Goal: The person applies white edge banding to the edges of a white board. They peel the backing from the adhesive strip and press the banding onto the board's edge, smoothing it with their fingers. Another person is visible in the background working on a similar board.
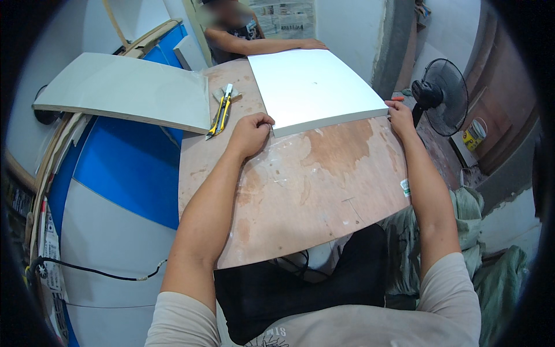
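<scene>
A thick white board [318, 81] lies flat on the wooden tabletop [289, 196]. My left hand [251, 134] is closed at its near left corner, fingers curled against the edge. At the near right corner, my right hand [400, 118] grips the board's edge with bent fingers. Just past my right fingers shows a small orange thing [396, 99]; whether the hand touches it I cannot tell. Across the table, another person's forearm [272, 46] rests along the board's far edge, the hand at the far right corner. Left of the board lie yellow-and-black utility knives [219, 113].
A pale panel [127, 89] overlaps the table's left side, above blue sheets [127, 162]. A black standing fan [442, 95] is at the right, with a yellow bucket [474, 135] behind it. Green sacks [503, 283] lie at the lower right. A black cable [104, 272] hangs at left.
</scene>
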Action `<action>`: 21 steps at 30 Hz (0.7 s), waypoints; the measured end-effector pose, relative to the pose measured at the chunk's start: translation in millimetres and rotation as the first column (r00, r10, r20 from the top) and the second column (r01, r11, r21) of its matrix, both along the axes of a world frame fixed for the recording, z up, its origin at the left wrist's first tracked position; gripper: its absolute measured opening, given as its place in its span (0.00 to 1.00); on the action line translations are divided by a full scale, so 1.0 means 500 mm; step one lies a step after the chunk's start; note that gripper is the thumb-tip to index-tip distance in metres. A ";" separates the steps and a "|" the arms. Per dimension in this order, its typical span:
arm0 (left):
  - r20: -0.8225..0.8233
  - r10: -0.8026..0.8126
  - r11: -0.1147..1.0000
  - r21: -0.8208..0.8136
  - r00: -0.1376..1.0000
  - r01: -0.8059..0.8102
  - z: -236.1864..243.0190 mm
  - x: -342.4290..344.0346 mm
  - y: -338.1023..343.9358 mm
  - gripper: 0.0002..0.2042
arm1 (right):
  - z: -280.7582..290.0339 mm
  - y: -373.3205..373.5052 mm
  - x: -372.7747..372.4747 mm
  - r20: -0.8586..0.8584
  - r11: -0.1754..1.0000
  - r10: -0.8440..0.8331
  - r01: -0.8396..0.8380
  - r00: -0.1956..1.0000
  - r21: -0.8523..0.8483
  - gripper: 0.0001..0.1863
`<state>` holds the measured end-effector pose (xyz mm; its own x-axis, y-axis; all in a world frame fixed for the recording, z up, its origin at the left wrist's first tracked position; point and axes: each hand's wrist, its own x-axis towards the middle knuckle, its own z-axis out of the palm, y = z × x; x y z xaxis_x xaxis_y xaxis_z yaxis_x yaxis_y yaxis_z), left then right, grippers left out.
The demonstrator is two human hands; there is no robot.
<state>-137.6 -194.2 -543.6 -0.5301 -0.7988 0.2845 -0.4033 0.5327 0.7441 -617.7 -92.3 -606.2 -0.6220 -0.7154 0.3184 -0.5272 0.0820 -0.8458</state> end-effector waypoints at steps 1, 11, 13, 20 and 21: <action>-0.005 0.005 1.000 -0.006 1.000 -0.005 -0.003 0.006 -0.002 0.09 | 0.002 -0.002 0.010 0.027 1.000 0.002 -0.002 1.000 0.007 0.17; 0.008 0.003 0.998 -0.055 1.000 -0.002 -0.001 0.006 -0.004 0.10 | 0.012 0.001 0.036 0.074 0.997 0.041 -0.037 0.996 -0.062 0.19; 0.003 0.007 0.999 -0.032 1.000 -0.007 -0.006 0.007 -0.010 0.10 | 0.004 -0.006 0.027 0.050 0.998 -0.021 0.024 0.999 -0.063 0.19; -0.035 -0.007 1.000 -0.021 0.999 0.006 -0.009 0.011 -0.008 0.09 | 0.016 -0.001 0.030 0.080 0.971 -0.238 0.236 0.968 0.034 0.13; -0.036 -0.015 1.000 -0.021 0.999 0.014 -0.010 0.007 -0.008 0.09 | 0.015 0.001 0.027 0.113 0.977 -0.213 0.212 0.971 0.015 0.13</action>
<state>-134.2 -198.5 -548.8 -0.5307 -0.7847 0.3203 -0.3683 0.5539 0.7467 -604.2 -91.9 -598.9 -0.7919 -0.5636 0.2349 -0.3977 0.1842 -0.8988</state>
